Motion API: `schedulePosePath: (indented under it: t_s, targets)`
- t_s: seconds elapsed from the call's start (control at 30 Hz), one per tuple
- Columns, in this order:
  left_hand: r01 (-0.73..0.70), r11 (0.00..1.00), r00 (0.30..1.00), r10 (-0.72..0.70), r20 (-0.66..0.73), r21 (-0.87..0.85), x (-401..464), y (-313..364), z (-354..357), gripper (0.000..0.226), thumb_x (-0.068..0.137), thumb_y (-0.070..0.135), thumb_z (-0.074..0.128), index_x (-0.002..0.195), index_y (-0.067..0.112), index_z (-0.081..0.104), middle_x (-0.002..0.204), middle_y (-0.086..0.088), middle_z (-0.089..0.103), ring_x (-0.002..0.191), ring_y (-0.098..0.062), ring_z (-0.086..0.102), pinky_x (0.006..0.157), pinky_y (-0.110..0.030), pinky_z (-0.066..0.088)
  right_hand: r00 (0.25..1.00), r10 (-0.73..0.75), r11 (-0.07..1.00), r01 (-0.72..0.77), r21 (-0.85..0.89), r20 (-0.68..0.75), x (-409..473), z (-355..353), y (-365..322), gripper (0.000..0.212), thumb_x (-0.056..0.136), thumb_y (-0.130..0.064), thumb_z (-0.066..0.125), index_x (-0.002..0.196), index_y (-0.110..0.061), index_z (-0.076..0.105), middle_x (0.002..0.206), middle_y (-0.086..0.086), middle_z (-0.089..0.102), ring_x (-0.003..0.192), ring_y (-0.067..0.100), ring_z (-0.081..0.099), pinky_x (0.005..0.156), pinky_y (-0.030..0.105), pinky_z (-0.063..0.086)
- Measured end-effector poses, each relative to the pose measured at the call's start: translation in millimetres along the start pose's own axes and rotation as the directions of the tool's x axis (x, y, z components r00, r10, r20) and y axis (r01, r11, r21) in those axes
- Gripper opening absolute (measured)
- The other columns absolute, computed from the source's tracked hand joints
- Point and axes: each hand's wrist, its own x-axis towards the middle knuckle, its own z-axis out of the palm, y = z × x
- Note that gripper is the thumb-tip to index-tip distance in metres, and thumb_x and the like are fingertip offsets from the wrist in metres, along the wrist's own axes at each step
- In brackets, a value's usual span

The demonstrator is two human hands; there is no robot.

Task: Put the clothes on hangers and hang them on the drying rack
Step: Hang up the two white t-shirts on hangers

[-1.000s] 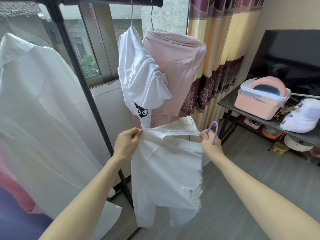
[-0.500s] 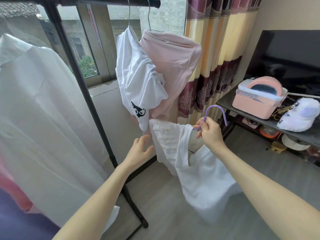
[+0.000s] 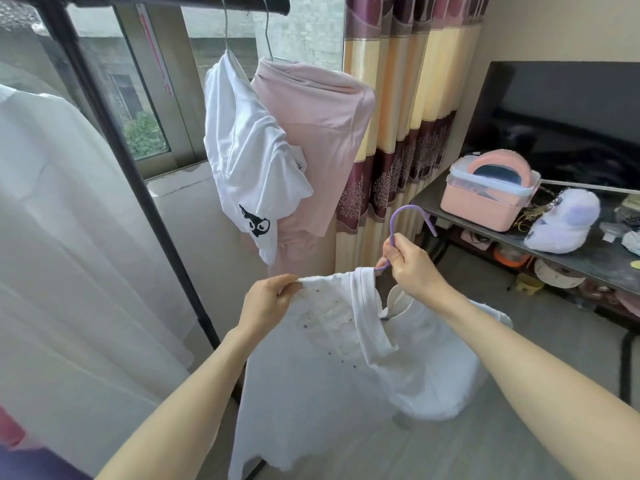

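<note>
The purple hanger [image 3: 410, 223] is being gripped at its neck by the right hand [image 3: 412, 268], with the white top [image 3: 332, 348] being pinched at its shoulder by the left hand [image 3: 270, 303] and the rack bar [image 3: 194, 0] lying at eleven o'clock.

White top [image 3: 332, 368] hangs crumpled on purple hanger [image 3: 408, 220].
</note>
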Motion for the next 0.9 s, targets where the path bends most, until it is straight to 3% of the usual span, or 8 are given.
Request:
schedulePosePath:
  t_s: [0.13,0.3,0.43,0.6,0.67,0.73,0.8,0.9]
  targets:
    - [0.129,0.976,0.984,-0.148,-0.101,-0.174,2.2,-10.0,-11.1,0.014,0.093,0.016,0.053,0.087,0.014,0.066,0.065,0.009,0.056,0.064,-0.014,0.048,0.063,-0.03,0.038,0.99,0.05,0.983,-0.025,-0.181,0.135,-4.0,-3.6,7.3,0.02,0.095,-0.025,0.042,0.075,-0.028,0.038,0.064,-0.002,0.056,0.071,0.025,0.054,0.076,0.042,0.044]
    - [0.107,0.945,0.951,-0.188,-0.245,-0.311,6.0,-0.4,-39.0,0.017,0.096,0.012,0.047,0.086,0.008,0.06,0.065,0.0,0.047,0.06,-0.014,0.039,0.055,-0.018,0.032,0.972,0.214,0.827,-0.129,-0.547,0.095,-10.2,6.0,32.0,0.008,0.095,-0.021,0.036,0.09,-0.023,0.041,0.101,0.01,0.063,0.094,0.033,0.057,0.07,0.037,0.039]
    - [0.082,0.933,0.985,-0.022,0.172,-0.35,4.5,9.5,-56.7,0.019,0.093,0.017,0.054,0.082,0.003,0.062,0.069,-0.001,0.05,0.062,-0.009,0.042,0.057,-0.021,0.032,0.939,0.282,0.918,-0.323,-0.229,-0.196,5.3,-1.6,34.4,0.022,0.098,-0.022,0.032,0.103,-0.009,0.049,0.108,0.021,0.06,0.103,0.04,0.053,0.079,0.04,0.039]
    - [0.108,0.994,0.811,-0.076,0.579,-0.022,-12.1,9.9,-37.6,0.012,0.091,0.025,0.057,0.087,0.024,0.068,0.089,0.007,0.068,0.084,-0.008,0.062,0.079,-0.026,0.048,0.931,0.198,0.98,-0.181,0.081,-0.307,19.9,16.1,11.3,0.024,0.099,-0.021,0.036,0.092,-0.004,0.051,0.087,0.006,0.056,0.088,0.027,0.052,0.075,0.033,0.035]
    - [0.007,0.999,0.864,-0.029,0.503,0.045,-15.0,8.5,-32.4,0.015,0.09,0.026,0.057,0.1,0.023,0.068,0.1,0.008,0.065,0.095,-0.01,0.06,0.09,-0.031,0.048,0.941,0.165,0.983,-0.13,0.132,-0.296,21.3,22.6,5.7,0.021,0.098,-0.02,0.037,0.085,-0.009,0.049,0.076,-0.001,0.052,0.08,0.023,0.05,0.075,0.038,0.039]
    - [-0.169,0.974,0.963,0.131,0.235,0.149,-11.4,9.6,-31.2,0.026,0.09,0.029,0.057,0.114,0.022,0.062,0.111,0.004,0.058,0.105,-0.014,0.053,0.095,-0.033,0.043,0.959,0.119,0.987,-0.087,0.134,-0.258,22.0,26.7,1.9,0.023,0.098,-0.02,0.038,0.079,-0.012,0.047,0.068,-0.004,0.048,0.072,0.022,0.048,0.074,0.042,0.042]
    - [-0.299,0.897,0.952,0.306,0.032,0.326,-4.7,16.3,-31.0,0.043,0.087,0.042,0.051,0.126,0.025,0.051,0.122,-0.001,0.052,0.113,-0.021,0.045,0.095,-0.037,0.036,0.979,0.075,0.99,-0.049,0.136,-0.188,21.2,32.4,-4.8,0.027,0.098,-0.02,0.037,0.073,-0.019,0.045,0.066,-0.006,0.046,0.063,0.015,0.044,0.068,0.036,0.038]
    - [-0.457,0.759,0.877,0.47,0.094,0.463,6.8,30.9,-21.9,0.058,0.082,0.054,0.044,0.133,0.028,0.039,0.129,-0.004,0.05,0.119,-0.024,0.042,0.098,-0.043,0.035,0.994,-0.016,0.985,0.033,0.169,-0.105,18.4,37.1,-23.4,0.029,0.098,-0.019,0.039,0.07,-0.024,0.043,0.064,-0.008,0.045,0.058,0.006,0.04,0.062,0.027,0.035]
